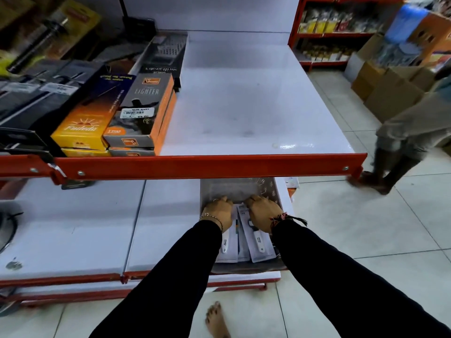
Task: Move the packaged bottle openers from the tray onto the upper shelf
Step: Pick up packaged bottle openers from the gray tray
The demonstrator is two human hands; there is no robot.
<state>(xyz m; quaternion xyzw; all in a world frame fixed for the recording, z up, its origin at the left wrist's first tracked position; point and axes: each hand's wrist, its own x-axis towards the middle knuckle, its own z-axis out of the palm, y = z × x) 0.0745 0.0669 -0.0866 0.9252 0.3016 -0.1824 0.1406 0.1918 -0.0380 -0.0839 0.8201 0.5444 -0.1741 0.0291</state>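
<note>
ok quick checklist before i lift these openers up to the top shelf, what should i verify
1. Both hands on the packs: ok. Left hand and right hand rest on the packaged bottle openers in the tray.
2. Firm grip: cannot tell. The fingers curl away from the camera.
3. Landing space: ok. The right part of the upper shelf is bare.
4. Lift path: not ok. The shelf's red front rail overhangs the tray's far end, so pull back before rising.
5. Neighbouring stock: ok. The lighter boxes sit to the left of the bare part.
6. Number of packs gathered: cannot tell. They overlap.
</note>
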